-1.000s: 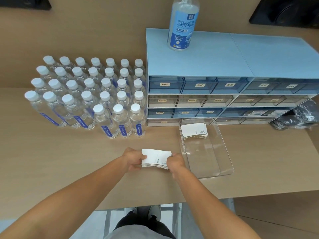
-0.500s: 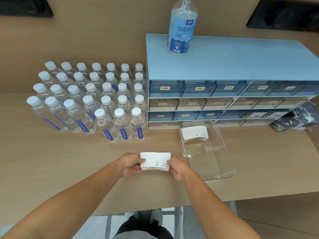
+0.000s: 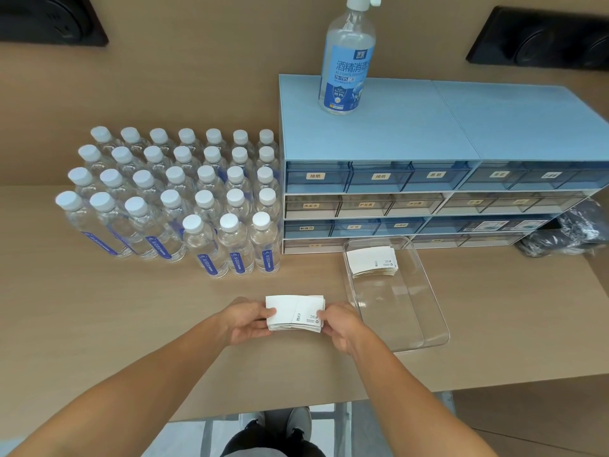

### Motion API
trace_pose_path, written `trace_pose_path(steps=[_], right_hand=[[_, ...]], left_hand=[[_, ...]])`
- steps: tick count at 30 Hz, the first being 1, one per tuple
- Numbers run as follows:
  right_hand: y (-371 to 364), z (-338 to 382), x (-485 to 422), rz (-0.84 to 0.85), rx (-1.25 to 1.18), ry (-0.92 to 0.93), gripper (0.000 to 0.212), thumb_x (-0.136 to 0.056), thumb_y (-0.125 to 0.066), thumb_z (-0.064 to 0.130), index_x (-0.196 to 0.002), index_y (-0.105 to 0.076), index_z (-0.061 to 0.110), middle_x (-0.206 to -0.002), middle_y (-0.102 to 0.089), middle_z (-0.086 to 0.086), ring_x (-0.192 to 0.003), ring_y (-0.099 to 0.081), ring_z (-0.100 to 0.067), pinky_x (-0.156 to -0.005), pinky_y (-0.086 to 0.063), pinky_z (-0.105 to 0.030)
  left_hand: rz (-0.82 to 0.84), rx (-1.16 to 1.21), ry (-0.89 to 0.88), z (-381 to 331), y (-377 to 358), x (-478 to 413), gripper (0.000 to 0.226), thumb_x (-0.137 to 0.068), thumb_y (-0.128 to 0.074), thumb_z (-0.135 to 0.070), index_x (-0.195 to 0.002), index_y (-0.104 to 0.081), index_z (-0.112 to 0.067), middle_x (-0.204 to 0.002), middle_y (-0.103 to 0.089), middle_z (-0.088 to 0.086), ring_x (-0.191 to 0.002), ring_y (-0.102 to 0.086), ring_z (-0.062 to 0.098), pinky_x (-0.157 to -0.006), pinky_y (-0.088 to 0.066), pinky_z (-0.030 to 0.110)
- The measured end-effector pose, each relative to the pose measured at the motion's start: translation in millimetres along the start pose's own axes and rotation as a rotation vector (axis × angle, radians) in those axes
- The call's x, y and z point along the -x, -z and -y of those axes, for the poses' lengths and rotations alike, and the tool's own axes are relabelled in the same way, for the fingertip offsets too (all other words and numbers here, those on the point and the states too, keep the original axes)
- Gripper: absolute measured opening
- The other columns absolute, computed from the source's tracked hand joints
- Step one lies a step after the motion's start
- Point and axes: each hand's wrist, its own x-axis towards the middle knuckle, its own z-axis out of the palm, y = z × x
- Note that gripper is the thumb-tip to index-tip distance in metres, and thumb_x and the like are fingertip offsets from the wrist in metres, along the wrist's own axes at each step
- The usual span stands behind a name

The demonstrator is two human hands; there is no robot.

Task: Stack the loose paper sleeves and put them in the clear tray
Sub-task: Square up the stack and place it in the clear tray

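Observation:
A stack of white paper sleeves (image 3: 294, 313) is held just above the wooden table between both hands. My left hand (image 3: 246, 321) grips its left end and my right hand (image 3: 339, 324) grips its right end. To the right lies the clear tray (image 3: 428, 324), long side running away from me. A second stack of sleeves (image 3: 372, 260) lies inside the tray at its far end. The near part of the tray holds nothing.
Several rows of water bottles (image 3: 178, 196) stand at the back left. A blue drawer cabinet (image 3: 428, 179) sits behind the tray, with a spray bottle (image 3: 346, 61) on top. A black bag (image 3: 570, 232) lies at the far right. The table edge (image 3: 428, 389) runs close to me.
The hands have squared the sleeve stack and kept it in about the same spot left of the tray. The camera view tilted slightly.

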Motion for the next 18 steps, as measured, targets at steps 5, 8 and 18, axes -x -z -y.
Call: trace_pose_path(steps=[5,8,18], right_hand=[[-7.7,13.0,4.3,-0.026,-0.012,0.039,0.019,-0.090,-0.046,-0.010,-0.101,-0.050,0.005,-0.107,-0.066,-0.020,-0.089,-0.066,-0.029,-0.085,-0.056,-0.039],[-10.4,27.6,11.6,-0.050,0.020,0.060,0.024,-0.088,-0.045,-0.011,-0.083,-0.047,0.012,-0.100,-0.066,-0.016,-0.094,-0.068,-0.032,-0.090,-0.057,-0.043],[34.9,89.3,38.8,0.055,0.135,0.178,0.034,-0.091,-0.045,-0.005,-0.118,-0.054,0.012,-0.094,-0.070,-0.007,-0.085,-0.069,-0.026,-0.078,-0.060,-0.043]], left_hand=[[0.000,-0.006,-0.042,-14.6,5.2,6.7,0.031,-0.087,-0.061,0.002,-0.117,-0.063,-0.002,-0.105,-0.075,0.014,-0.095,-0.072,0.026,-0.079,-0.057,0.037],[0.024,-0.010,-0.070,-25.6,5.7,13.2,0.032,-0.087,-0.062,0.001,-0.118,-0.063,-0.003,-0.106,-0.075,0.014,-0.098,-0.071,0.025,-0.085,-0.056,0.038],[0.034,0.032,-0.215,-66.5,-41.7,39.3,0.037,-0.086,-0.065,0.000,-0.122,-0.059,-0.003,-0.108,-0.075,0.014,-0.098,-0.072,0.026,-0.072,-0.061,0.041]])
